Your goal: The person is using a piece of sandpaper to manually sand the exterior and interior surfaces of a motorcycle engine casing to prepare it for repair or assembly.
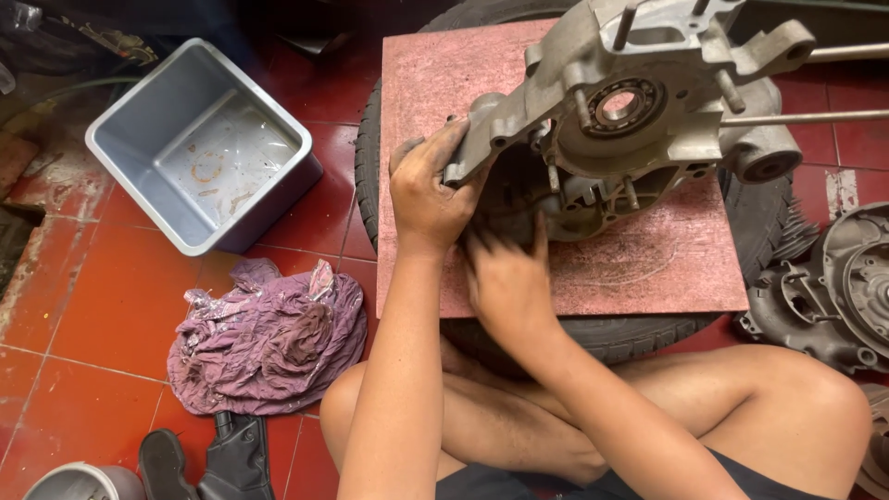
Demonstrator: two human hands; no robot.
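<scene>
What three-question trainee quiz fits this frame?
1. True or false: the engine crankcase rests on a reddish board laid over a tyre.
2. Which hand has its grip on the crankcase's edge? A) left hand B) right hand
3. What lies on the floor tiles between the grey plastic tub and the person's knee?

Key: 1 true. 2 A; the right hand is blurred at the casing's underside, so its hold is unclear. 3 A crumpled purple rag.
</scene>
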